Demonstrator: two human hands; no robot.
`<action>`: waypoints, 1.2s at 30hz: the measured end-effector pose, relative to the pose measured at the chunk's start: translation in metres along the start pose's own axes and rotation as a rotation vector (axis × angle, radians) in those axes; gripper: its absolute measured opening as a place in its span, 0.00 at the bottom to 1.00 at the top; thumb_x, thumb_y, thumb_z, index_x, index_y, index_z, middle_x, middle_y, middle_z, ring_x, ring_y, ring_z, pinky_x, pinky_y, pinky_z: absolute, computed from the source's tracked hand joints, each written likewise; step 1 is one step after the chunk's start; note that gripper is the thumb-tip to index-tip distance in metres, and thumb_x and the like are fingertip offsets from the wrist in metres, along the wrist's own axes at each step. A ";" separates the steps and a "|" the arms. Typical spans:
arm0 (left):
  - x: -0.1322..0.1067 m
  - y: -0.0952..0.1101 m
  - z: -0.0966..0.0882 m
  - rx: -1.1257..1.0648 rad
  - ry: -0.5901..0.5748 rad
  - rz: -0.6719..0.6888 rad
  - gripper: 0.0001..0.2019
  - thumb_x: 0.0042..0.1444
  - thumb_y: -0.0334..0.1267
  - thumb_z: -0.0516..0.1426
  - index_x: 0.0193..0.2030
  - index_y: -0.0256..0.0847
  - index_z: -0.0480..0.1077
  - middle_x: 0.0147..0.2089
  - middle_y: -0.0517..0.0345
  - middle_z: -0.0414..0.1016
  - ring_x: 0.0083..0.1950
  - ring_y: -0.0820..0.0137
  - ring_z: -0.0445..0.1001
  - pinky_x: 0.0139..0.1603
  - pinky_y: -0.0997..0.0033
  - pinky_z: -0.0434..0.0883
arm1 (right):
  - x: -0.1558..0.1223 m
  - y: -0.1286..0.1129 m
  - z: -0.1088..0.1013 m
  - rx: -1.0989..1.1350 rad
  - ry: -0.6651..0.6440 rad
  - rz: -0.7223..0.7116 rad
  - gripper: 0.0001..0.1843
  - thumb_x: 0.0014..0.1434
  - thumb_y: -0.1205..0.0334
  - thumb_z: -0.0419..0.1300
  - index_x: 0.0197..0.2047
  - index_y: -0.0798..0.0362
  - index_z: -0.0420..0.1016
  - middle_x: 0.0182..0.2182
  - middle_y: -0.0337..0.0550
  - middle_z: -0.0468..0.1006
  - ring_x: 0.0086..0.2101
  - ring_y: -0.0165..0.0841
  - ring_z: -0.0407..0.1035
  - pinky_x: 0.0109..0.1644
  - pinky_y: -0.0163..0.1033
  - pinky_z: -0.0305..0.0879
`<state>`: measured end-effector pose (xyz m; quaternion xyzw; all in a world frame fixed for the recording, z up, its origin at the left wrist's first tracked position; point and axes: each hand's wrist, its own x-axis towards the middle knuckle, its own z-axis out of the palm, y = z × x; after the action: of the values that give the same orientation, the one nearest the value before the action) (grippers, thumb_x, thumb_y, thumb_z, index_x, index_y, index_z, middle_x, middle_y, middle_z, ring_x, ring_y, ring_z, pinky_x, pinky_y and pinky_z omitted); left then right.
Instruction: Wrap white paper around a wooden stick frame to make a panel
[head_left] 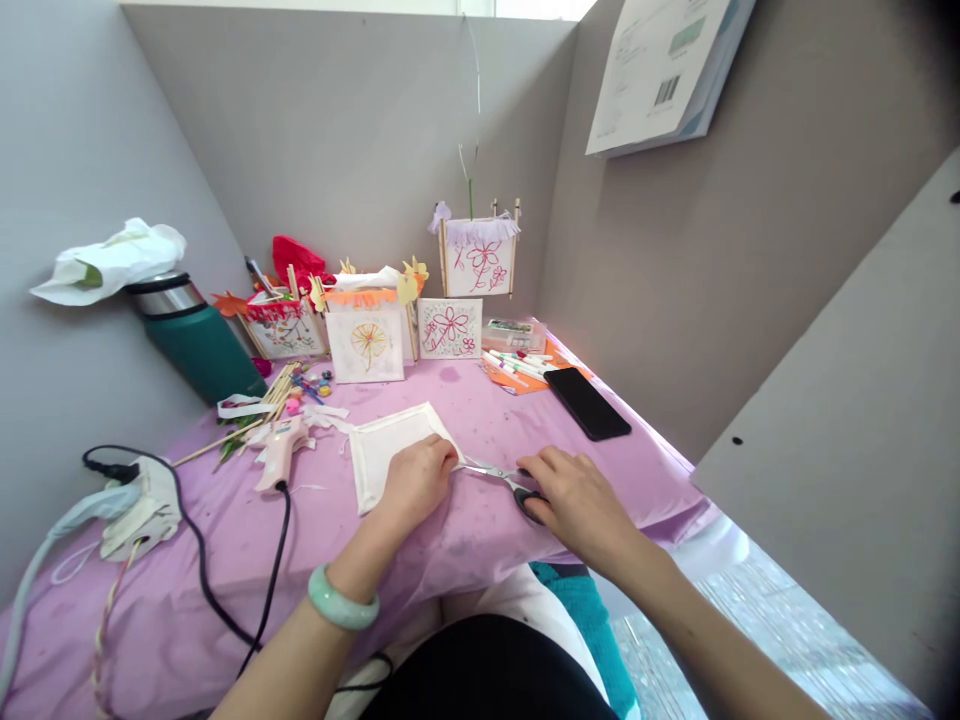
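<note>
A white square panel (382, 445) lies on the purple tablecloth (480, 420) in front of me. My left hand (414, 482), with a green bangle at the wrist, rests on the panel's near right corner with its fingers curled down on it. My right hand (576, 497) lies over the black handles of a pair of scissors (495, 472), whose blades point left towards the panel's edge. The scissors lie flat on the cloth. The right hand's fingers bend over the handles; whether they pass through the loops is hidden.
A glue gun (279, 455) with a black cord lies left of the panel, by a power strip (142, 500). Wooden sticks (274, 395), beads, decorated paper lanterns (367, 335), markers (517, 362), a black phone (586, 402) and a green flask (196, 338) stand further back. Grey partition walls enclose the desk.
</note>
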<state>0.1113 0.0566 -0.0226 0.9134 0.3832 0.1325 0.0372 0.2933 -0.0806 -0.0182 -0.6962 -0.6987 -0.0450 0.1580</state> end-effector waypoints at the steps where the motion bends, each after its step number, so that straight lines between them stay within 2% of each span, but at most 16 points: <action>1: -0.001 0.001 0.000 0.013 0.001 0.004 0.11 0.63 0.33 0.49 0.36 0.42 0.72 0.40 0.58 0.76 0.41 0.67 0.73 0.38 0.71 0.63 | 0.001 -0.001 0.000 -0.014 -0.008 -0.003 0.13 0.57 0.67 0.62 0.46 0.51 0.72 0.39 0.45 0.73 0.41 0.39 0.69 0.44 0.42 0.57; 11: -0.007 0.007 0.005 0.178 0.002 0.054 0.09 0.65 0.34 0.47 0.41 0.42 0.69 0.40 0.54 0.73 0.43 0.63 0.72 0.35 0.67 0.63 | 0.013 -0.017 -0.007 -0.154 -0.073 0.007 0.07 0.57 0.65 0.61 0.41 0.53 0.73 0.37 0.46 0.73 0.39 0.39 0.69 0.41 0.42 0.53; 20: -0.008 0.005 0.011 0.246 0.027 0.095 0.07 0.64 0.32 0.48 0.40 0.41 0.68 0.39 0.54 0.72 0.42 0.63 0.71 0.35 0.66 0.63 | 0.020 -0.031 0.001 -0.170 -0.055 0.029 0.06 0.59 0.63 0.60 0.41 0.53 0.73 0.37 0.46 0.73 0.40 0.41 0.68 0.41 0.43 0.50; 26: -0.007 0.006 0.013 0.241 0.052 0.123 0.08 0.63 0.31 0.48 0.39 0.40 0.68 0.38 0.53 0.72 0.40 0.62 0.71 0.34 0.66 0.63 | 0.028 -0.031 -0.001 -0.182 -0.142 -0.007 0.07 0.60 0.65 0.55 0.38 0.53 0.74 0.36 0.48 0.74 0.36 0.40 0.69 0.39 0.43 0.50; 33: -0.008 0.003 0.013 0.150 0.162 0.046 0.08 0.64 0.31 0.47 0.39 0.41 0.66 0.39 0.55 0.73 0.36 0.66 0.72 0.31 0.68 0.62 | 0.031 -0.026 -0.004 -0.126 -0.177 -0.054 0.08 0.59 0.67 0.55 0.38 0.51 0.76 0.35 0.45 0.75 0.33 0.36 0.69 0.36 0.40 0.50; 36: -0.011 -0.005 0.007 0.081 0.258 -0.039 0.07 0.64 0.31 0.46 0.41 0.39 0.64 0.45 0.54 0.73 0.39 0.67 0.73 0.34 0.69 0.64 | 0.026 -0.010 -0.009 -0.087 -0.159 0.028 0.09 0.59 0.65 0.57 0.42 0.48 0.77 0.37 0.43 0.75 0.34 0.35 0.70 0.35 0.39 0.52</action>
<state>0.1020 0.0528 -0.0325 0.8819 0.4073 0.2326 -0.0470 0.2859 -0.0588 -0.0004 -0.7135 -0.6967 -0.0177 0.0723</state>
